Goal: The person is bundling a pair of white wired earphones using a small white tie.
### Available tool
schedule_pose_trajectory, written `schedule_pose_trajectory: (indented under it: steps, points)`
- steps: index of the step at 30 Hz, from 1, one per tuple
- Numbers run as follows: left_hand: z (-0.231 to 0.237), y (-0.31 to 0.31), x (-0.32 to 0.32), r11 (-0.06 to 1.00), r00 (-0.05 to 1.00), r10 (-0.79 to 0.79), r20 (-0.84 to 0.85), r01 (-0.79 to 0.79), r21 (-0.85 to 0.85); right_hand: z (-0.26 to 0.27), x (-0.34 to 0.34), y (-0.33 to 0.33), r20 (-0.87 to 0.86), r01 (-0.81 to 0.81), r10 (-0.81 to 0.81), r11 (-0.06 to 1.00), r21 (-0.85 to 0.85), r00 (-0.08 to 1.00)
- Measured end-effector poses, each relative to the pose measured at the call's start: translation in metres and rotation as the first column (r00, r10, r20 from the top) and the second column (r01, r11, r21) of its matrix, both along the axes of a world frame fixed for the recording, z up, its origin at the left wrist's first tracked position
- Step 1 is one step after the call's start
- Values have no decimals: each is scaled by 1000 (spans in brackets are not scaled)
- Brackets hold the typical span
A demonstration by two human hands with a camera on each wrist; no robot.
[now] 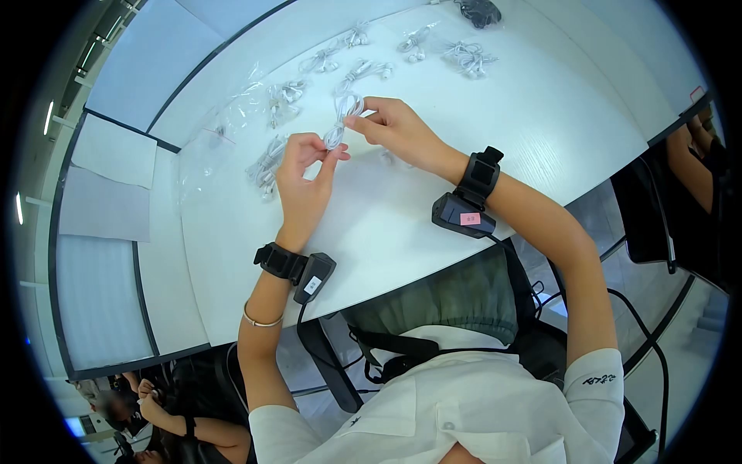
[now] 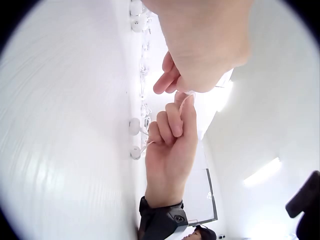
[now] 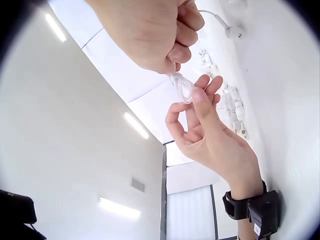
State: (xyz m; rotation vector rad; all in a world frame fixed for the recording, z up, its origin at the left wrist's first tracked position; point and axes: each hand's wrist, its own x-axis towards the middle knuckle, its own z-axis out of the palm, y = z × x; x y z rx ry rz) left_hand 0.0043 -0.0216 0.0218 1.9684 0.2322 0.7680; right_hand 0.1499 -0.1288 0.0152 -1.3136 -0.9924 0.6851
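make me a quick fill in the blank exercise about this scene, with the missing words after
1. The left hand and the right hand both grip a coiled cable whose colour is ____.
2. A bracelet is worn on the person's ____ arm.
3. A pink label sits on the device strapped to the person's ____ wrist.
4. The shirt has a chest marking and a marked sleeve, and its colour is ____.

Missing words: white; left; right; white.
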Motion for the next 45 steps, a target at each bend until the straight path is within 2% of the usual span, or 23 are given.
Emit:
schedule_pose_trajectory:
  steps: [8,11,14,21,22,25,28,31,33,34,37,45]
  points:
    - [-2,0,1,999,995,23,92,-28,47,-3,-1,3,-52,10,-10,1000,-5,999]
    - [-1,0,-1,998,999,29,31,-30,64,0,-2,2,-56,12,-12,1000,1,998]
    - [-6,4,1,994,998,-11,62,4,112,-3,1,3,-31,12,-13,1000,-5,999]
    - [-2,1,0,997,999,-42,23,41,72,-2,4,2,-35,13,-13,1000,-13,999]
    - [-3,3,-1,990,999,-31,24,27,137,-3,5,2,-28,8,-9,1000,-16,1000]
    - [-3,3,0,993,1000,-26,17,24,112,-2,4,1,-24,7,-7,1000,-5,1000]
    - [-5,5,0,980,999,-35,-19,38,195,1,1,0,-24,14,-13,1000,14,1000]
    - [-9,5,2,993,998,-54,32,50,106,2,3,-1,-22,10,-10,1000,5,1000]
    - [-1,1,0,959,989,-146,12,144,-244,3,3,-1,-20,27,-27,1000,1,999]
    - [5,0,-1,936,984,-175,-32,156,-316,3,2,-1,-20,36,-36,999,0,999]
    - [-2,7,0,895,979,-190,-75,141,-424,2,3,-2,38,44,-44,999,5,998]
    - [-5,7,3,881,986,-166,-19,139,-452,4,2,-2,124,54,-60,997,50,990]
